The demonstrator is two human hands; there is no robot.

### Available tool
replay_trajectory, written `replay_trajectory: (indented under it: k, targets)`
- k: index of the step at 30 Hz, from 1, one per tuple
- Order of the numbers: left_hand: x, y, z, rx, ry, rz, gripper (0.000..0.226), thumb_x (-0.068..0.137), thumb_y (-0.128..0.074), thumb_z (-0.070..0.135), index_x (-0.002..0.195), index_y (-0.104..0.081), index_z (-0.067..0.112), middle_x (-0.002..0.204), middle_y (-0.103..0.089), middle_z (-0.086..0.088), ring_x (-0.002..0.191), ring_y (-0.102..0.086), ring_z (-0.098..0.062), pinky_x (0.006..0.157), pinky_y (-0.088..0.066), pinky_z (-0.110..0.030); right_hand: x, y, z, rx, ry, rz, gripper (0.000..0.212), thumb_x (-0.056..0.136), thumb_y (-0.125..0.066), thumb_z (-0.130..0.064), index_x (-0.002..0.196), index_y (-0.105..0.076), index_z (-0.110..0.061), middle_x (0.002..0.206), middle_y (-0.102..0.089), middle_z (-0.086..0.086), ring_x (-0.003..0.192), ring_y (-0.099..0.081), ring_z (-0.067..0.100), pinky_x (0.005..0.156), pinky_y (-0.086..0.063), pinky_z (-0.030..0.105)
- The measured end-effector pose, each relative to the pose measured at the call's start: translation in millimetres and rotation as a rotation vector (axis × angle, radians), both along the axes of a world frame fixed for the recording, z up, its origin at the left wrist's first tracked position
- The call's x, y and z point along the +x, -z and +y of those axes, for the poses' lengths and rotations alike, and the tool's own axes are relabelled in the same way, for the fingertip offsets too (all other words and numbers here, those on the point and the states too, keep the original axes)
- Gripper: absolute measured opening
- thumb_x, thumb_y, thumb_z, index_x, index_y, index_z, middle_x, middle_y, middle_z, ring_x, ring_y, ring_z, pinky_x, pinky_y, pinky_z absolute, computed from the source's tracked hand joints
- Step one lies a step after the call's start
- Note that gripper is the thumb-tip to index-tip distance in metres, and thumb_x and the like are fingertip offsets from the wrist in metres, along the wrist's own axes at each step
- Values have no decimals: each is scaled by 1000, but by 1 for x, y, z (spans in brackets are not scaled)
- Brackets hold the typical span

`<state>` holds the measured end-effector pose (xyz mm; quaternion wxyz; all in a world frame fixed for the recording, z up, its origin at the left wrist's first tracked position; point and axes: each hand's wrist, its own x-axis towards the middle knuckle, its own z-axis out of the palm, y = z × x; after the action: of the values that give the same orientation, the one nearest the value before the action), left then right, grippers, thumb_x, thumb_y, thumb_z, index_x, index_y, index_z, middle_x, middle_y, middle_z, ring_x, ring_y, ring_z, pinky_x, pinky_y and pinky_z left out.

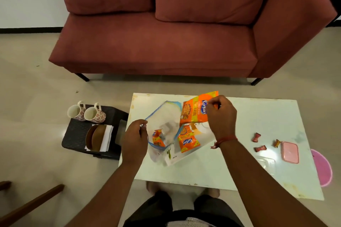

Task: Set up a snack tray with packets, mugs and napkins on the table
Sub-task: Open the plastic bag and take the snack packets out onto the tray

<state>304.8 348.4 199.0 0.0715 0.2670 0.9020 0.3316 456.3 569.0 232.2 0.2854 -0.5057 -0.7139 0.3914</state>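
Observation:
On the white table (239, 167) lies a clear zip bag (164, 121) with a blue rim. My left hand (134, 140) pinches its open edge. My right hand (220, 116) pinches an orange snack packet (193, 110) lifted just above the bag. A second orange packet (187, 141) lies on the table beside the bag, and a smaller one (156, 137) shows inside it. Two floral mugs (86, 113) lie on their sides on a dark stool (77, 134) to the left, beside brown plates (96, 139) and white napkins (108, 139).
A red sofa (156, 42) stands beyond the table. Three wrapped sweets (260, 143) and a pink lidded box (289, 152) lie at the table's right. A pink mat (323, 167) shows on the floor past the right edge. Wooden bars (31, 204) cross the lower left.

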Motion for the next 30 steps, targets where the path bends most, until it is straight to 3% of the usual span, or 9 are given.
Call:
replay_trajectory:
  k: [5,9,12,14,16,20,22,25,30]
  targets:
    - [-20,11,-28,-70,-19,-18,22,98,-50,30,112,-63,19,101,-69,-1,84,-61,-10,67,-48,-17,-9,69,1,-190,61,-157,11,86,-56,-9,83,-66,-12,86,-68,2,88,-63,24,75,-46,29]
    - [-33,13,-47,-104,-12,-5,20,97,-52,25,111,-64,17,100,-70,-4,79,-63,-14,65,-54,-25,-18,129,-8,-262,-38,-413,19,89,-51,-8,98,-68,-8,106,-70,14,103,-64,33,86,-50,39]
    - [-39,14,-59,-125,23,8,18,97,-53,23,109,-64,17,98,-66,2,74,-58,-3,61,-42,-9,-28,158,-9,-272,-181,-587,23,95,-48,-15,109,-65,-7,113,-67,15,108,-62,33,90,-51,41]
    - [-41,13,-64,-115,29,13,18,97,-52,24,107,-65,17,95,-59,11,84,-57,12,51,-39,-3,-36,171,-3,-296,-188,-591,25,97,-46,-15,109,-65,-4,113,-67,17,108,-62,34,92,-50,40]
    - [-42,14,-69,-88,44,6,19,96,-51,26,106,-64,17,96,-56,14,93,-51,23,54,-40,2,-46,179,5,-337,-166,-566,28,98,-44,-14,110,-66,0,115,-68,21,110,-62,37,93,-48,39]
    - [-44,20,-77,-61,92,-12,23,97,-49,29,107,-64,15,98,-58,12,92,-54,18,62,-41,2,-49,191,5,-574,-94,-440,34,100,-42,-10,126,-61,1,135,-58,21,127,-52,35,105,-43,39]
    - [-41,22,-79,-73,95,-30,22,97,-49,29,108,-64,16,98,-58,12,88,-56,13,60,-43,-3,-45,197,0,-741,-130,-442,36,101,-44,-10,133,-55,0,140,-54,20,131,-50,35,100,-46,35]
    - [-37,23,-82,-68,96,-48,19,98,-51,25,108,-64,16,100,-58,12,84,-56,7,66,-41,-9,-36,205,-9,-923,-189,-446,41,97,-52,-7,137,-49,2,140,-51,25,127,-52,41,100,-48,43]
    - [-29,17,-72,-30,115,-69,19,99,-49,28,108,-63,20,97,-61,11,85,-63,-10,69,-53,-25,-17,197,-20,-920,-311,-518,44,95,-55,-7,137,-49,3,121,-56,20,107,-56,34,103,-46,53]
